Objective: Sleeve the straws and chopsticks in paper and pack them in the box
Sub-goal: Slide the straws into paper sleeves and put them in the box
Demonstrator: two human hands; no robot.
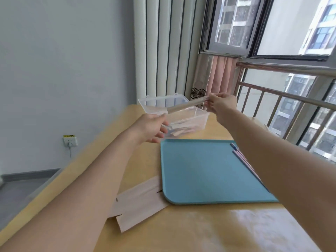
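Note:
A clear plastic box (203,117) with its lid up stands at the far end of the wooden table; several sleeved pieces lie inside. Above the box a paper-sleeved stick (187,104) is held level. My right hand (221,104) pinches its right end. My left hand (154,127) is at the sleeve's left end, fingers spread, just in front of the box. A few pink and blue straws (241,159) rest on the right side of the blue tray (200,171), partly hidden by my right forearm. Empty paper sleeves (138,202) lie left of the tray.
The table (200,230) runs along a grey wall on the left and a window with a metal railing (291,99) on the right. A pink curtain (218,75) hangs behind the box. A wall socket (70,140) sits low on the left.

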